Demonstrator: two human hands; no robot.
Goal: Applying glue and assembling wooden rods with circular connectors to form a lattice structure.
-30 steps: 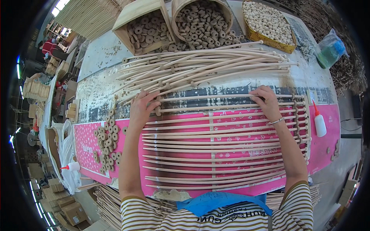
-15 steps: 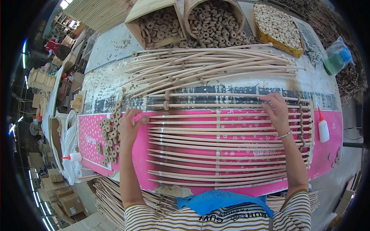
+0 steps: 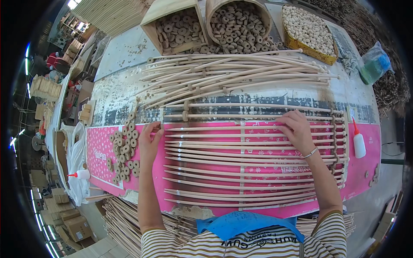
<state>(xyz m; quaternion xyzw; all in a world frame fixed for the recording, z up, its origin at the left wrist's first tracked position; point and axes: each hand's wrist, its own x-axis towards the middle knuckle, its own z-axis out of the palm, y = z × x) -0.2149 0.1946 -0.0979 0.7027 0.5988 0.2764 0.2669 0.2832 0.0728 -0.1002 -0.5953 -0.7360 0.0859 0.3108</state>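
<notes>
Resting flat, fingers spread, left hand [image 3: 148, 144] at the left ends of the rod row [image 3: 254, 161] on the pink mat [image 3: 101, 157] | wooden rings [image 3: 124, 146] just left | right hand [image 3: 297, 131] open, palm down, pressing the row's upper right | glue bottle [image 3: 358, 144] beyond its right end

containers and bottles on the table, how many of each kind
wooden box of rings: 1
round tub of rings: 1
yellow tray of beads: 1
glue bottles with red tips: 2, the other at the left edge
Total: 5
</notes>
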